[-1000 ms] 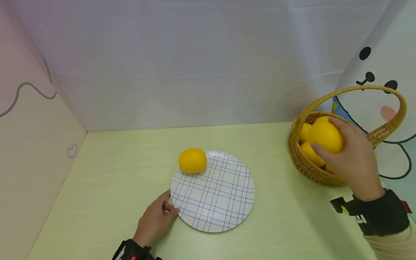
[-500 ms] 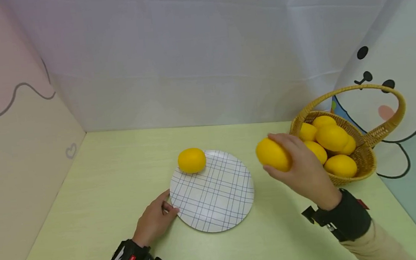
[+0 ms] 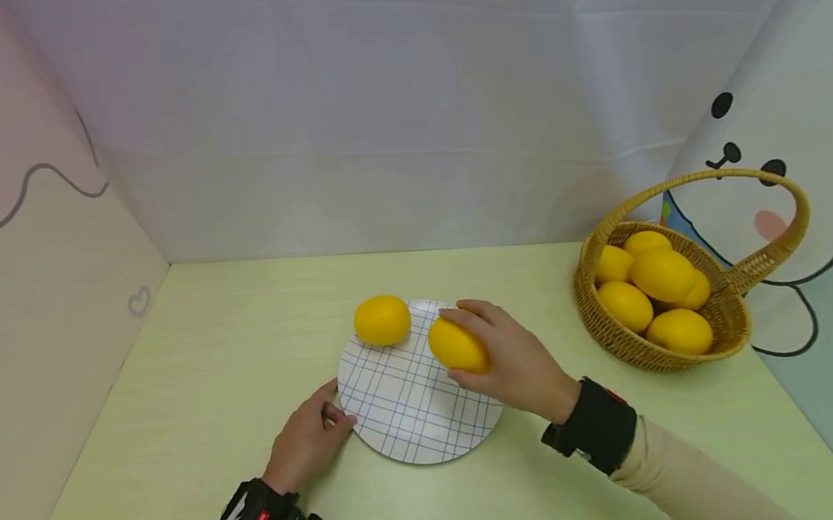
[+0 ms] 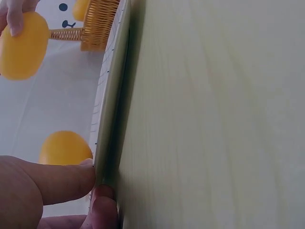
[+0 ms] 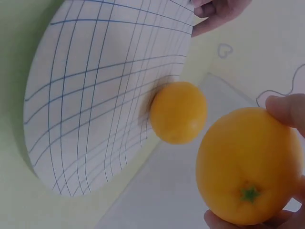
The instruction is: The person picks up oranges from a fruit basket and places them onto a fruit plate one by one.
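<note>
right of the plate point(image 3: 409, 415), a basket point(image 3: 610, 340) of fruit point(image 3: 661, 275)

High head view facing down, close wrist views, plate point(image 3: 418, 410) shared

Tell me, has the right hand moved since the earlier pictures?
Yes: in the head view, the right hand, holding a yellow fruit, has gone leftward from the wicker basket to above the checked plate.
</note>
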Motion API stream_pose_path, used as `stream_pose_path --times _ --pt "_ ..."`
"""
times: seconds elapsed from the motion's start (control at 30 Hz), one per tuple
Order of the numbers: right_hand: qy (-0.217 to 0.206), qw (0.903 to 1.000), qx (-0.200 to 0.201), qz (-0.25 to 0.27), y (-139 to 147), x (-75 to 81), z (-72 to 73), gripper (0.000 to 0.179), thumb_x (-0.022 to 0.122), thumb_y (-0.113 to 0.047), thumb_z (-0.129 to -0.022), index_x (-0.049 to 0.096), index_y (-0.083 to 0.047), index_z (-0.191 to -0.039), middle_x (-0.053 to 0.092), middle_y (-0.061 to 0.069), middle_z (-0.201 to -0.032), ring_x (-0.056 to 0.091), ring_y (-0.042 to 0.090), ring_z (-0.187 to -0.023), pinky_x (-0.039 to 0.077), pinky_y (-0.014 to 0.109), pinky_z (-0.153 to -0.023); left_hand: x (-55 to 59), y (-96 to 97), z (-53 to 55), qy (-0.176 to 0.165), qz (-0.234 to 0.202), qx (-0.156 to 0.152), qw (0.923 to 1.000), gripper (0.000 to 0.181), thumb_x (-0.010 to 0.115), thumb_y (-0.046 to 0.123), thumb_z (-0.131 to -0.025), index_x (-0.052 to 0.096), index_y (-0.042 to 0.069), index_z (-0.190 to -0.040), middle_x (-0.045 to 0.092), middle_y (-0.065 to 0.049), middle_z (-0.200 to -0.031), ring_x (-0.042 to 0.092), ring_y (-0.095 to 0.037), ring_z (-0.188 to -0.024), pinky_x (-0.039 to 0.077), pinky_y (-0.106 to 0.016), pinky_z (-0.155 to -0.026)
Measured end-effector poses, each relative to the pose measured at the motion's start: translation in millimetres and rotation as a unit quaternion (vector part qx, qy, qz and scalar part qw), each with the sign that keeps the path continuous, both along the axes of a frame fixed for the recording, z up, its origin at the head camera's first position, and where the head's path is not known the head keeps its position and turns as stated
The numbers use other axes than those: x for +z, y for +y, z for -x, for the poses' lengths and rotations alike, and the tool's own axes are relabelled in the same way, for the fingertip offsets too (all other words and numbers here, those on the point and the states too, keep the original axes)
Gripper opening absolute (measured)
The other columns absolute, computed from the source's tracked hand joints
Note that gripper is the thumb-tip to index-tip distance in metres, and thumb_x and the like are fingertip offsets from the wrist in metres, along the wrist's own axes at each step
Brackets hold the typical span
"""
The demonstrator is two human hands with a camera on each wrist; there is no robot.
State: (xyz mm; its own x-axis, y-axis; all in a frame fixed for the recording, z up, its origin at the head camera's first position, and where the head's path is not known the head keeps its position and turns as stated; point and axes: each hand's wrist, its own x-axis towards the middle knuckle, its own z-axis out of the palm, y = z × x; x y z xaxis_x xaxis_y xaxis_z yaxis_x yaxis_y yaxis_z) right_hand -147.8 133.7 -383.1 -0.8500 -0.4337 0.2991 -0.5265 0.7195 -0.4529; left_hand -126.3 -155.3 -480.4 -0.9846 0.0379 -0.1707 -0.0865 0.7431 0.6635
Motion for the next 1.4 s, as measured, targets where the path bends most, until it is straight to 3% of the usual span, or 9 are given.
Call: stream_pose_path --times 0.2,0.43,0.63,0.87,1.03,1.4 --pt "0.015 0.998 0.035 -0.05 -28.5 -18.2 7.0 0.067 0.075 -0.034 -0.076 0.053 -0.02 -0.137 0.047 0.011 -0.137 0.051 0.024 -0.115 0.05 0.037 -0.087 -0.9 -0.4 0.1 0.006 0.0 -0.002 1.0 0.067 0.068 0.028 -0.084 0.046 0.001 -0.141 0.06 0.003 -0.081 0.048 -0.014 -0.068 0.036 -0.029 -0.056" --pt "0.026 0.9911 0.079 -0.103 -59.2 -38.9 11.7 0.068 0.074 -0.035 -0.078 0.051 -0.02 -0.14 0.047 0.011 -0.138 0.049 0.024 -0.12 0.044 0.035 -0.096 -1.2 -0.9 0.8 0.012 -0.003 -0.007 0.9999 0.066 0.068 0.028 -0.085 0.046 0.001 -0.14 0.06 0.004 -0.08 0.048 -0.013 -0.068 0.037 -0.029 -0.057" --pt "0.067 0.9759 0.13 -0.162 -77.6 -52.5 17.8 0.067 0.072 -0.036 -0.081 0.048 -0.021 -0.141 0.043 0.01 -0.139 0.045 0.024 -0.124 0.04 0.035 -0.101 0.6 -2.4 0.7 0.014 0.0 -0.005 0.9999 0.066 0.068 0.027 -0.084 0.047 0.0 -0.14 0.06 0.003 -0.08 0.048 -0.013 -0.066 0.037 -0.029 -0.056" --pt "0.103 0.9585 0.166 -0.208 -91.0 -58.3 25.5 0.066 0.07 -0.033 -0.083 0.046 -0.019 -0.142 0.041 0.013 -0.144 0.037 0.026 -0.133 0.03 0.035 -0.109 1.3 -1.9 0.0 0.012 -0.006 -0.01 0.9999 0.066 0.068 0.027 -0.085 0.046 -0.001 -0.141 0.06 0.003 -0.08 0.049 -0.013 -0.067 0.038 -0.029 -0.056" --pt "0.125 0.9477 0.18 -0.232 -98.2 -59.2 29.3 0.066 0.069 -0.036 -0.083 0.046 -0.018 -0.143 0.042 0.012 -0.146 0.032 0.026 -0.137 0.016 0.036 -0.114 1.4 -1.8 -0.4 0.019 -0.005 -0.014 0.9997 0.066 0.068 0.026 -0.085 0.046 0.0 -0.141 0.06 0.003 -0.08 0.049 -0.012 -0.066 0.039 -0.03 -0.056" --pt "0.148 0.9388 0.169 -0.261 -109.5 -57.2 44.6 0.065 0.067 -0.042 -0.084 0.046 -0.018 -0.141 0.046 0.01 -0.141 0.038 0.025 -0.132 0.011 0.041 -0.115 1.4 -1.7 -0.5 0.017 -0.006 -0.013 0.9998 0.064 0.067 0.025 -0.085 0.047 -0.002 -0.139 0.06 0.002 -0.08 0.049 -0.013 -0.066 0.038 -0.029 -0.055"
